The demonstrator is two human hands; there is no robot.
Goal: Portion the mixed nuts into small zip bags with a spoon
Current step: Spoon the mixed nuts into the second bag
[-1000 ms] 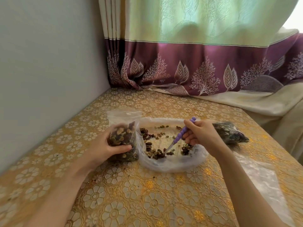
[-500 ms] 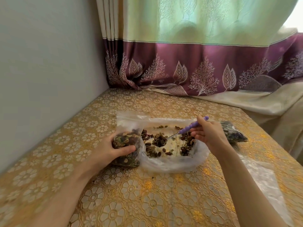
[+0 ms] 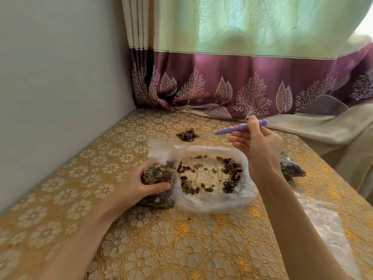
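A big clear bag (image 3: pixel 214 203) lies open on the table with mixed nuts (image 3: pixel 232 172) scattered along its inside edges. To its left stands a small zip bag (image 3: pixel 159 176), upright and well filled with nuts, with my left hand (image 3: pixel 139 184) wrapped around its lower part. My right hand (image 3: pixel 260 144) grips the purple handle of a spoon (image 3: pixel 240 129), held level above the bags. The spoon's bowl, heaped with nuts (image 3: pixel 187 135), hangs just behind and above the small bag's open mouth.
A filled, closed bag of nuts (image 3: pixel 290 168) lies right of the big bag, partly behind my right forearm. An empty clear bag (image 3: pixel 327 227) lies flat at the right. A wall runs along the left, a curtain hangs at the back, and the table's edge is at the right.
My right hand has lifted the spoon out of the big bag with a heap of nuts and carried it up and left toward the small bag. My left hand stayed on the small bag.
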